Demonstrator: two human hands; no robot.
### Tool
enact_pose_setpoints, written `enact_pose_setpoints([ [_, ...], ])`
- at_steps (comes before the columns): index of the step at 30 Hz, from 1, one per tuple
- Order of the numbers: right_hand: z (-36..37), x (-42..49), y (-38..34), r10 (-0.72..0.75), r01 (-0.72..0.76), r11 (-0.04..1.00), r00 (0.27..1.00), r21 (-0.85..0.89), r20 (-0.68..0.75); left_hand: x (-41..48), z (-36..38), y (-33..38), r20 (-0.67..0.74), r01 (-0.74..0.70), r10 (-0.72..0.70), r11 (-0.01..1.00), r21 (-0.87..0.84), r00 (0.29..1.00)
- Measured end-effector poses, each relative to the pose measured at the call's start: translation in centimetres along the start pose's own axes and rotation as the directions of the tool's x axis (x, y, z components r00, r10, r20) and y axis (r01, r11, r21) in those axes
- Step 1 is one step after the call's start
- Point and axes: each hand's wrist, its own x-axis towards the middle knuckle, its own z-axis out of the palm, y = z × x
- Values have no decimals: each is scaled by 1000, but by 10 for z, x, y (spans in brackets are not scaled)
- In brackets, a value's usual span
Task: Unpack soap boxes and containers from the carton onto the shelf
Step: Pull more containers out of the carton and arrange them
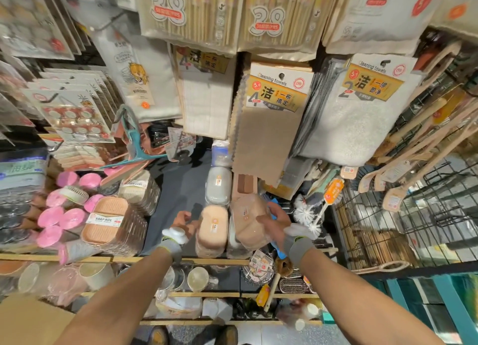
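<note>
A plastic-wrapped peach soap box [247, 220] is gripped by the right hand [275, 225], whose fingers are curled round it. The left hand [185, 223] is held loosely curled and empty. Between the hands, a peach soap box stack [212, 230] is seen on the shelf [176, 189], and a grey soap box [218, 185] is seen beyond it.

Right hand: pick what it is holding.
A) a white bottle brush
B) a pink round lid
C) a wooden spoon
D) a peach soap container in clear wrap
D: the right hand has its fingers curled round the peach soap container, holding it just right of the stack of peach containers on the shelf.
</note>
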Motion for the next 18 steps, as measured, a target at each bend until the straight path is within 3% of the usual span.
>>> enact_pose_setpoints([
  [6, 19, -2, -6, -36, 34, 999, 998, 43, 43, -16, -31, 34, 19, -88, 92, 983, -162, 996],
  [9, 36, -8, -14, -56, 50, 997, 994, 66, 89, -32, -45, 49, 97, -116, 145, 961, -253, 985],
  [14, 61, -33, -41, -101, 113, 993, 973, -45, 209, -46, -75, 60, 269, 5, 97, 934, -356, 958],
  [18, 75, -48, -52, -99, 109, 994, 942, -13, 320, -52, -96, 54, 346, 41, 101, 924, -381, 933],
])
